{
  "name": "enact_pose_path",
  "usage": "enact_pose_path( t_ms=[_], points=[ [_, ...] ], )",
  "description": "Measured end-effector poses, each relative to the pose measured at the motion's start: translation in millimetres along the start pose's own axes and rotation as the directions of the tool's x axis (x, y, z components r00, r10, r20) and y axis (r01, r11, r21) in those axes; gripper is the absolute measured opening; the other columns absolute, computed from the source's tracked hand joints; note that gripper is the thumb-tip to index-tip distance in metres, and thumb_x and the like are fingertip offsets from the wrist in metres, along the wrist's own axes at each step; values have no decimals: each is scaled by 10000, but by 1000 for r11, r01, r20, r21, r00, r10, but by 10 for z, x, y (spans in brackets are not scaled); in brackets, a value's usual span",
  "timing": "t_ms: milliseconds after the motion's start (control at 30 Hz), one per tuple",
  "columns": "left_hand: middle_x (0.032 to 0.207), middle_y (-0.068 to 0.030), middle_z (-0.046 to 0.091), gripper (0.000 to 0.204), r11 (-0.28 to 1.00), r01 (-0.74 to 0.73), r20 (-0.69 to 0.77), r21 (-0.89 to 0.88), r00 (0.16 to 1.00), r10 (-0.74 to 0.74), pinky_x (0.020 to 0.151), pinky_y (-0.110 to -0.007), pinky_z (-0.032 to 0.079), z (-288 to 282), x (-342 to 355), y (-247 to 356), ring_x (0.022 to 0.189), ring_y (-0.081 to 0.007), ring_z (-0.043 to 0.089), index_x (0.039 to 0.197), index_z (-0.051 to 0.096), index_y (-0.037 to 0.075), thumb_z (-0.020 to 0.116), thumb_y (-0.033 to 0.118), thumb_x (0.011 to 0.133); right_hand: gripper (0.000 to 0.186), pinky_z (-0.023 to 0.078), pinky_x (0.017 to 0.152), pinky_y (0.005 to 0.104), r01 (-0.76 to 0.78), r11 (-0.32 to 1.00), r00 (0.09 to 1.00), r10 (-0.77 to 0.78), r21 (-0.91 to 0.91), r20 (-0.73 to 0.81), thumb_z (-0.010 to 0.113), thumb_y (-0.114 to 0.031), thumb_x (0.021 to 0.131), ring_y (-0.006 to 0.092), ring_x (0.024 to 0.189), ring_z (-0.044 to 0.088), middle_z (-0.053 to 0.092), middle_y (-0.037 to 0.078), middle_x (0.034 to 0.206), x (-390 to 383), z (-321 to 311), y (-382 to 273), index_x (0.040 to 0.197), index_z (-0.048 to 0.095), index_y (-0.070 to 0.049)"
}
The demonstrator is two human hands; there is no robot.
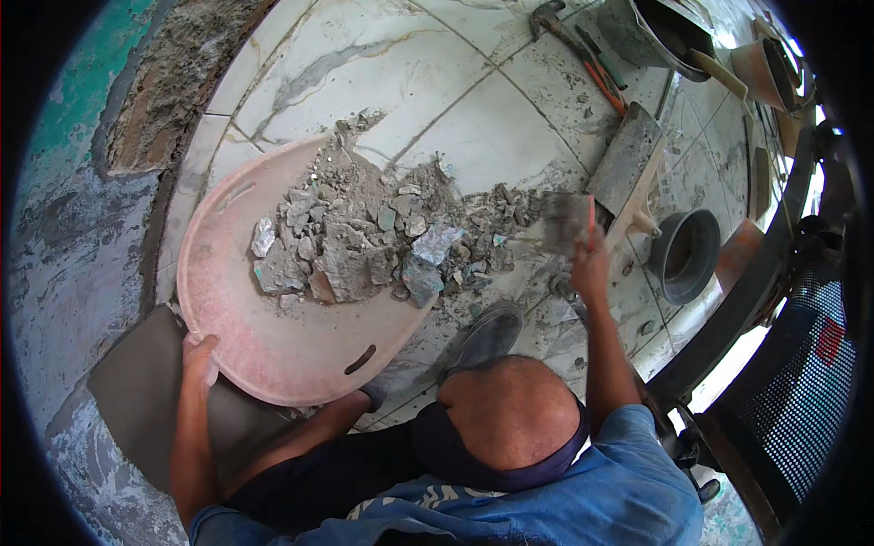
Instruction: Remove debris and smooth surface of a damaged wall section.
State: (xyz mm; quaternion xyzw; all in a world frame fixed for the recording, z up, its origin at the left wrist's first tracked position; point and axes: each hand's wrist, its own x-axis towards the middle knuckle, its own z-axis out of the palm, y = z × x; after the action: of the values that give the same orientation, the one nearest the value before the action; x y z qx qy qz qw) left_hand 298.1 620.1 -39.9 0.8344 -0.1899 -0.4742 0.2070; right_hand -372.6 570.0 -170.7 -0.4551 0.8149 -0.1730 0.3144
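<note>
My left hand (202, 357) is closed round the near-left rim of a shallow pink plastic basin (228, 318), which is tilted with its far right side toward the debris. Broken rubble (350, 237), made of grey mortar chunks, tile chips and dust, lies in the basin and trails over its right side onto the floor. In my right hand (590, 259) is a wide brush-like tool (566, 221), grey with an orange edge and smeared by motion. It is at the right end of the rubble trail, low over the tiles.
Beyond my right hand lie a long grey board-like tool (628, 159) and a hammer (583, 59) with an orange grip. Buckets (685, 259) stand to the right, near a mesh-backed chair (801, 364). A rough wall base (150, 118) borders the marbled tile floor (364, 64) on the left.
</note>
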Motion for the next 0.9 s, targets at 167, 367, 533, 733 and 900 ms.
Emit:
enact_pose_path(
  t_ms=[167,367,533,733,900],
  points=[
    [1054,-134,631,442,992,11,-36,124,999,-7,849,-340,482,15,-23,9,923,-243,626,1195,514,-54,572,11,762,361,473,720,433,122,970,980,-151,210,129,537,-159,911,395,763,600,625,242,924,-260,964,-232,1243,494,-23],
    [1052,-133,633,422,995,19,-39,101,999,-15,844,-357,500,30,-158,-105,934,-253,632,1192,512,-61,544,-14,774,353,485,665,457,182,948,849,-285,260,445,507,-129,882,423,726,605,632,232,807,-448,1379,-1210,1232,499,-81],
    [1028,-134,633,424,992,94,-5,-80,995,-95,827,-371,520,57,-205,-272,914,-266,639,1199,511,-46,542,-12,777,351,476,559,500,573,807,677,-564,142,473,516,-175,892,407,601,602,624,186,680,-697,1264,-1760,1235,499,-106],
    [1058,-152,612,444,969,117,43,-219,993,-110,839,-403,526,-24,-291,-389,925,-282,630,1218,482,-28,558,-4,781,332,488,600,483,629,737,483,-622,250,617,505,-160,876,400,690,618,641,197,772,-394,1099,-1777,1200,541,-93],
    [1045,-152,606,442,951,181,-39,-250,980,-197,850,-424,525,-26,-464,-483,935,-298,626,1209,469,-25,563,-13,777,321,462,583,361,304,938,916,-336,165,221,497,-162,901,245,630,585,612,183,720,569,718,-1304,1184,559,-24]
  ],
)
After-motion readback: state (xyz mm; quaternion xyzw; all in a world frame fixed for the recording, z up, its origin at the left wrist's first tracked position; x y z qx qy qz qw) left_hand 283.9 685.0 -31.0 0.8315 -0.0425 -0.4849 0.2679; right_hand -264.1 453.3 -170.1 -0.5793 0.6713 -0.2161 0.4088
